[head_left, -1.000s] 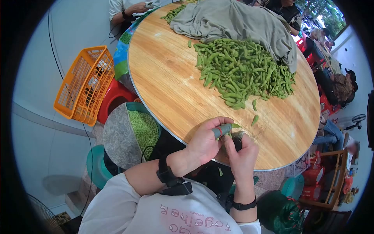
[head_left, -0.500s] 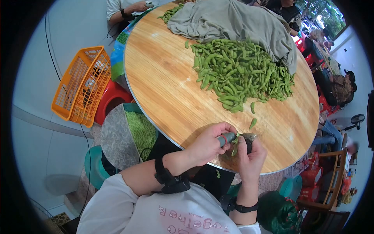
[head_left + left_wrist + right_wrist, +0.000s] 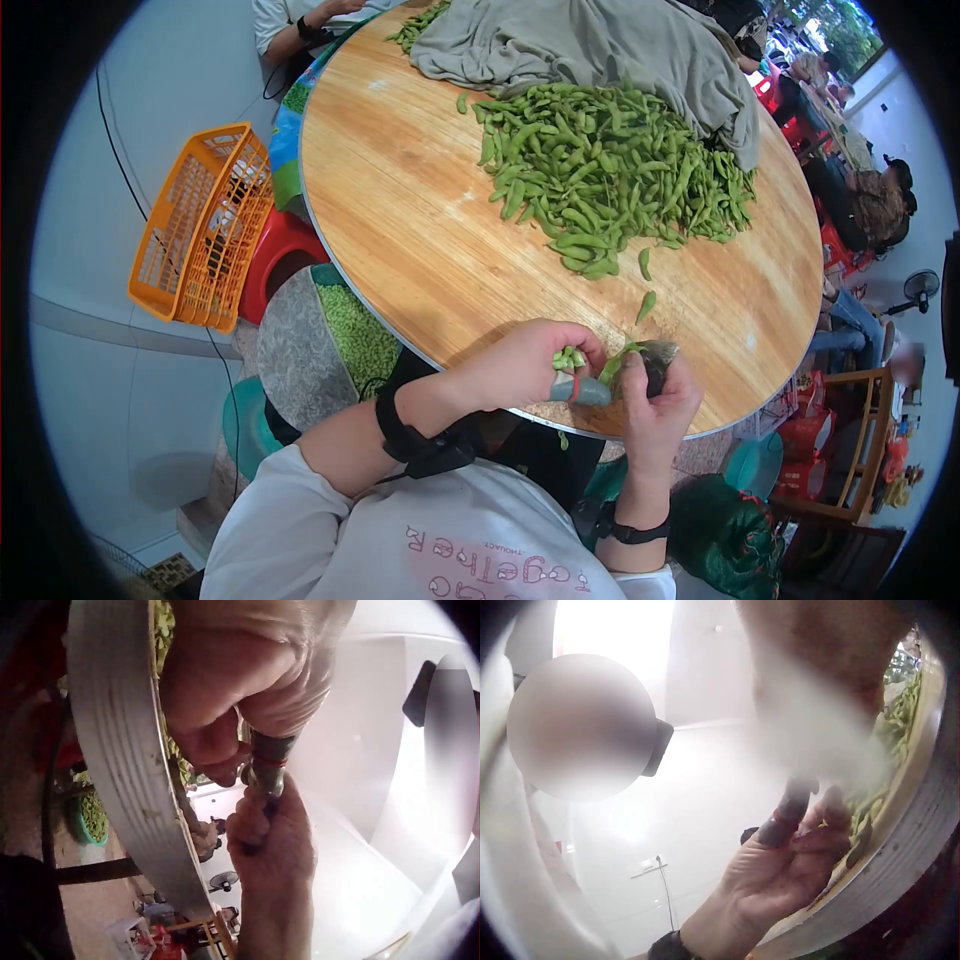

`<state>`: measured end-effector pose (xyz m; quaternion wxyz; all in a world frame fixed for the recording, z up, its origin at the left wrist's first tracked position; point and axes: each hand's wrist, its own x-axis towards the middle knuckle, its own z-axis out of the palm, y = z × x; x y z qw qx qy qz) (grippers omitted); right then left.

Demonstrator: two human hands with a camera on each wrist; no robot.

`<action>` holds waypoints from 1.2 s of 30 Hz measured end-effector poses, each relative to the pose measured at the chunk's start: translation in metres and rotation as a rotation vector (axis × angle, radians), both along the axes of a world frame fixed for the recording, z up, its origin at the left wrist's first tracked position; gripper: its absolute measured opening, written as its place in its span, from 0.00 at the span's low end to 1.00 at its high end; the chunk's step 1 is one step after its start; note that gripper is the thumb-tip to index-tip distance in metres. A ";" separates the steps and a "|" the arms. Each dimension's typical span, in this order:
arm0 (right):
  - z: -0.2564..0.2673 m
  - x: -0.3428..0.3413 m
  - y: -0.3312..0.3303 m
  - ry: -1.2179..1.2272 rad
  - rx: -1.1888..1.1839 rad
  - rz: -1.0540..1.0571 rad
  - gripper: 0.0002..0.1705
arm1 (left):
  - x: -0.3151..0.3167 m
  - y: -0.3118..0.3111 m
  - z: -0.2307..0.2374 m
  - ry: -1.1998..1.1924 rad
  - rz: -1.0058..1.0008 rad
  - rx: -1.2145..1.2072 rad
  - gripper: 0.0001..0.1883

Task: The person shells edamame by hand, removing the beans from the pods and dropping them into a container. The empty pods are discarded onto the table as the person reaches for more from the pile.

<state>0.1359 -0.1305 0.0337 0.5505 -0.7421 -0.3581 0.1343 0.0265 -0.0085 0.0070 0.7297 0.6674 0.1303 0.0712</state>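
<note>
In the head view, my left hand [image 3: 520, 368] is near the table's front edge, fingers curled round several shelled green beans [image 3: 568, 358]. Its thumb wears a grey-green cover [image 3: 588, 391] with a red band. Just to the right, my right hand [image 3: 660, 408] grips a dark, smooth-edged piece [image 3: 658, 362]. An edamame pod [image 3: 616, 366] is pinched at the right thumb tip, its end pointing toward my left fingers. Both wrist views show the two hands meeting at their fingertips; the beans are mostly hidden there. Two loose pods, one being the nearer pod [image 3: 646, 306], lie beyond the hands.
A heap of edamame pods [image 3: 610, 170] covers the far part of the round wooden table [image 3: 390, 210], partly under a grey cloth [image 3: 570, 50]. Left of the table are a tub of shelled beans [image 3: 362, 335], a red stool [image 3: 285, 255] and an orange crate [image 3: 200, 225]. Other people sit beyond.
Both hands have shifted slightly right. My left fingers have drawn back from the pod and now show shelled beans, while the pod stays at my right thumb.
</note>
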 end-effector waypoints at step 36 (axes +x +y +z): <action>-0.003 -0.005 -0.013 0.837 -0.065 0.453 0.12 | -0.011 -0.020 0.004 -0.165 0.394 -0.420 0.06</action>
